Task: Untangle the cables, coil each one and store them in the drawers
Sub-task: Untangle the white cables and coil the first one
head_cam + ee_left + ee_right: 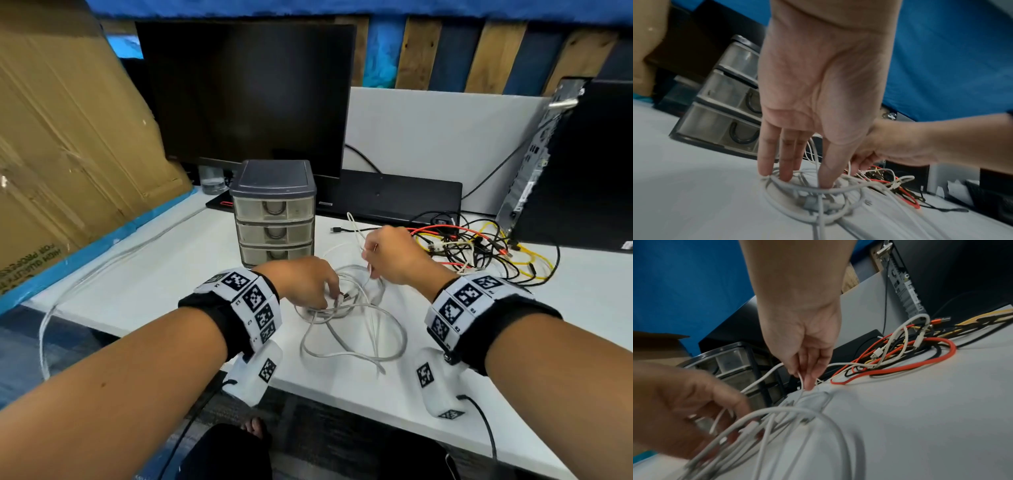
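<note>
- The left hand (301,281), fingers straight, presses down on loose loops of grey-white cable (352,329) lying on the white desk (164,274).
- The right hand (394,255) pinches a thin white cable (800,379) just above those loops.
- A tangle of red, yellow and black cables (479,246) lies to the right.
- The small three-drawer plastic cabinet (274,216) stands behind the hands, drawers closed.

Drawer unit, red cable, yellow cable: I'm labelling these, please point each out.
drawer unit (273,178): head view, dark lid.
red cable (900,372): right wrist view, front of loop.
yellow cable (534,262): head view, loop right of tangle.
</note>
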A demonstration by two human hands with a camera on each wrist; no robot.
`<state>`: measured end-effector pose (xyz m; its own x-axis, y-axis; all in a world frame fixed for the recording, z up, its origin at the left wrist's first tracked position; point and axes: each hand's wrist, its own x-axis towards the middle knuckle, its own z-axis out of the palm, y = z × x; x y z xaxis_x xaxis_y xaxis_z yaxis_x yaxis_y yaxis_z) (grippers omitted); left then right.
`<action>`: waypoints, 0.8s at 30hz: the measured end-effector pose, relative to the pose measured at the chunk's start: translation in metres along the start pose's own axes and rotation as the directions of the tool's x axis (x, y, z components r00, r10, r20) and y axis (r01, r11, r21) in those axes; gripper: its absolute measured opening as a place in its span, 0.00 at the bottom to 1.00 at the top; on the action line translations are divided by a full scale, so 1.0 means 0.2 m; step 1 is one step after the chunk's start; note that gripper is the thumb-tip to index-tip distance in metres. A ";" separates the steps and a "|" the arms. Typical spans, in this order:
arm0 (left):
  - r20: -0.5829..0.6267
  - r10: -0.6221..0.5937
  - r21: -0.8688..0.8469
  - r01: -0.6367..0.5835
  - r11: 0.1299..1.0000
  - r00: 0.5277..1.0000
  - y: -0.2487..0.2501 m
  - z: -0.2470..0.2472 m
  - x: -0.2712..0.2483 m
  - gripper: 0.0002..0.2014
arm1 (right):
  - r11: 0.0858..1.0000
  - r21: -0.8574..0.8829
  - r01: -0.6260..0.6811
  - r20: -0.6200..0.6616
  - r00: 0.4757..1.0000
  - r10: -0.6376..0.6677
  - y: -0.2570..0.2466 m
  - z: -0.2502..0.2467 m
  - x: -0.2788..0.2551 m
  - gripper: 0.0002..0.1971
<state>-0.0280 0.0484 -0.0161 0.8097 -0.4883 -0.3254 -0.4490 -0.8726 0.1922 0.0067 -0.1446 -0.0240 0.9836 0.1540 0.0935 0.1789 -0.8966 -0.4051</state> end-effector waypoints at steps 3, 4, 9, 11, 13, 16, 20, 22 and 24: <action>0.003 0.005 0.017 -0.005 1.000 1.000 0.02 -0.01 0.01 0.19 | 0.994 0.089 0.063 -0.221 0.974 -0.042 0.03 -0.07 0.01 0.11; 0.004 0.008 0.015 -0.008 1.000 1.000 0.01 -0.01 0.01 0.20 | 0.986 0.136 0.092 -0.266 0.963 -0.053 0.03 -0.09 0.01 0.11; -0.041 0.002 -0.060 -0.004 0.998 0.999 -0.02 0.01 0.01 0.17 | 0.977 0.117 0.176 -0.316 0.940 -0.131 0.02 -0.16 0.01 0.10; -0.044 -0.012 -0.074 0.009 0.997 0.999 -0.04 0.01 0.02 0.17 | 0.974 0.075 0.214 -0.343 0.923 -0.176 0.02 -0.19 0.01 0.10; -0.046 -0.019 -0.076 0.016 0.997 0.999 -0.05 0.01 0.02 0.18 | 0.965 0.026 0.260 -0.374 0.898 -0.232 0.03 -0.21 0.00 0.09; -0.079 0.011 -0.108 -0.019 0.994 0.997 -0.06 -0.02 0.01 0.16 | 0.948 -0.047 0.314 -0.366 0.878 -0.309 0.04 -0.24 0.00 0.09; -0.159 0.078 -0.179 -0.107 0.978 0.984 -0.09 -0.09 -0.01 0.12 | 0.943 -0.093 0.319 -0.355 0.874 -0.330 0.05 -0.29 0.00 0.11; -0.187 0.102 -0.223 -0.143 0.964 0.977 -0.09 -0.13 -0.02 0.12 | 0.944 -0.079 0.321 -0.377 0.867 -0.326 0.04 -0.34 0.00 0.12; -0.200 0.102 -0.273 -0.156 0.949 0.974 -0.10 -0.15 -0.04 0.12 | 0.943 -0.060 0.326 -0.368 0.871 -0.325 0.03 -0.38 -0.01 0.13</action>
<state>-0.0136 0.0697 0.0105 0.8185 -0.5634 -0.1125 -0.4493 -0.7498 0.4857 0.0048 -0.1806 0.0420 0.7909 0.2725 0.5479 0.4885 -0.8205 -0.2970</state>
